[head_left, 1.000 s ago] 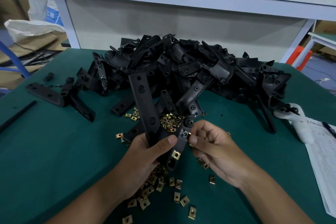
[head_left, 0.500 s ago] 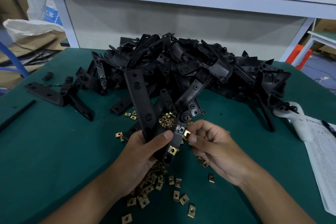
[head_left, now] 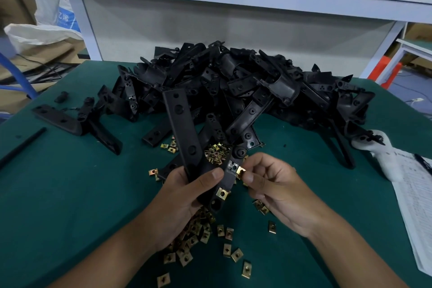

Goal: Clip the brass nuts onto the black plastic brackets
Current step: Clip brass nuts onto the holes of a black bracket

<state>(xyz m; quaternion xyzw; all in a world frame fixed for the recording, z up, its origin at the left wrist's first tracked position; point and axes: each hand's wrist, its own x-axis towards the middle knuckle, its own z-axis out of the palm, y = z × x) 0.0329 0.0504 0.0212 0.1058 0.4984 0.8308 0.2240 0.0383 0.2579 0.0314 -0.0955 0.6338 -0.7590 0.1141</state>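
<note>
My left hand grips a V-shaped black plastic bracket, thumb across its lower part. One brass nut sits clipped on the bracket's right arm, near the bottom. My right hand pinches another brass nut between thumb and forefinger, right against the edge of that same arm, higher up. Several loose brass nuts lie scattered on the green table below my hands, and another small heap of nuts shows behind the bracket.
A big pile of black brackets fills the middle of the green table. A separate bracket and a black rod lie at the left. White paper sheets lie at the right edge.
The bracket has tilted slightly left in my left hand. My right hand has brought the brass nut up to the edge of the bracket's right arm.
</note>
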